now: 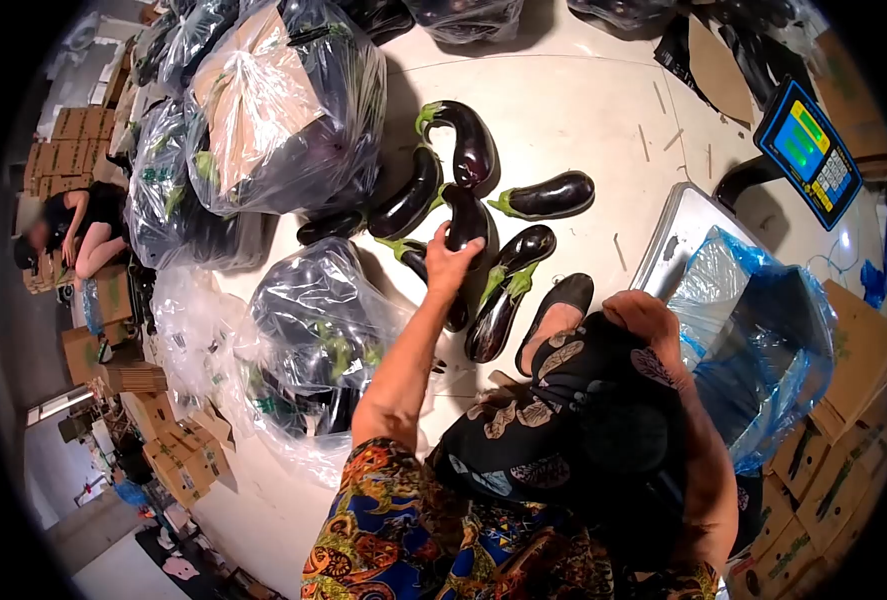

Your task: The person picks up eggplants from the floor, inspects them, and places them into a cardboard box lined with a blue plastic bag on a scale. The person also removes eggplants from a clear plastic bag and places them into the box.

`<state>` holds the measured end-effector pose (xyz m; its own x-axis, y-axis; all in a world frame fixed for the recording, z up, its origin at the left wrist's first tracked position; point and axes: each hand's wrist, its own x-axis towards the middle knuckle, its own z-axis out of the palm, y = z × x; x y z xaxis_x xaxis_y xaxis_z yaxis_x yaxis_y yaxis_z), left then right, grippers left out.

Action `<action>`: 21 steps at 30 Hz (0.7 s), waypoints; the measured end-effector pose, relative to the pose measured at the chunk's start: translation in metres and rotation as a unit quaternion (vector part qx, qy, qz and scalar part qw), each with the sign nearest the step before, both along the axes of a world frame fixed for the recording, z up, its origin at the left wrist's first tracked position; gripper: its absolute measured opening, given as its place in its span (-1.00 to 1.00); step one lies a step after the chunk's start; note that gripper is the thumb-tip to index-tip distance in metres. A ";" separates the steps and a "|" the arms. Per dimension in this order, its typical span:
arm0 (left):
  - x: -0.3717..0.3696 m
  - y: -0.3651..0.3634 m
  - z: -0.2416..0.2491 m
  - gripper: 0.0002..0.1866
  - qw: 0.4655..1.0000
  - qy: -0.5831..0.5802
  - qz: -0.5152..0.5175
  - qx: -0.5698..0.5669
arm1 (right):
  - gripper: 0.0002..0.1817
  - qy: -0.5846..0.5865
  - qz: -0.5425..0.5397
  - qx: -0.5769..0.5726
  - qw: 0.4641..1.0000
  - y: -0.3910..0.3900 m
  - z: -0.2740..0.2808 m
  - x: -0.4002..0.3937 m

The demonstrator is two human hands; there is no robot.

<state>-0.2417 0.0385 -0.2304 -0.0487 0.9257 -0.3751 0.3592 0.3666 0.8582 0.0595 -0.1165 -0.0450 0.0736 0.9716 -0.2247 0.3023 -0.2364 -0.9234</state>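
Note:
My left hand [452, 262] is closed around the lower part of a dark purple eggplant [466, 217] with a green stem, among others on the floor. Around it lie a curved eggplant [470, 150], another to its left [411, 197], one to the right [555, 195], and a pair below right [504, 302]. One eggplant beneath my left hand is partly covered. My right hand [643, 312] rests near my bent knee, beside a blue plastic bag [753, 345]; its fingers are not clear enough to tell whether they are open or closed.
A large tied bag of eggplants [283, 110] stands at upper left, with an open clear bag of eggplants [313, 330] below it. On the right is a scale platform [671, 235] with a display [808, 150]. Cardboard boxes [178, 460] and a person [83, 230] are at far left.

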 end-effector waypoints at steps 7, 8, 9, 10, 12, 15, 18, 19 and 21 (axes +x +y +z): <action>-0.048 -0.014 0.068 -0.44 0.899 -0.416 0.062 -0.125 | -0.86 -0.097 0.058 0.000 0.994 0.007 0.011 0.000; -0.060 -0.016 0.057 -0.50 0.867 -0.465 0.083 -0.158 | -0.86 -0.075 0.049 -0.012 0.996 0.004 0.011 0.001; -0.060 -0.020 0.070 -0.50 0.824 -0.516 0.135 -0.188 | -0.86 -0.052 0.040 -0.022 0.998 0.003 0.010 0.003; -0.054 -0.026 0.090 -0.47 0.818 -0.539 0.130 -0.153 | -0.86 -0.028 0.032 -0.032 0.999 0.003 0.008 0.003; -0.054 -0.034 0.110 -0.43 0.786 -0.591 0.123 -0.135 | -0.86 0.046 -0.019 -0.047 0.998 -0.003 -0.001 0.001; -0.054 -0.042 0.128 -0.33 0.743 -0.635 0.132 -0.167 | -0.84 0.083 -0.045 -0.034 0.995 -0.004 -0.002 -0.007; -0.049 -0.041 0.141 -0.33 0.729 -0.647 0.103 -0.196 | -0.82 0.023 -0.004 -0.028 0.999 0.005 0.020 -0.008; -0.046 -0.041 0.144 -0.32 0.721 -0.657 0.098 -0.199 | -0.81 0.016 -0.001 -0.031 0.999 0.006 0.023 -0.009; -0.041 -0.041 0.150 -0.30 0.704 -0.673 0.087 -0.207 | -0.81 -0.026 0.019 -0.009 0.999 0.008 0.033 -0.011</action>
<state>-0.2826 -0.0026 -0.0805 0.5104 0.7471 -0.4258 -0.7594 0.6239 0.1845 0.0490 -0.1089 -0.0124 0.0495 0.9697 -0.2393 0.3579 -0.2409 -0.9021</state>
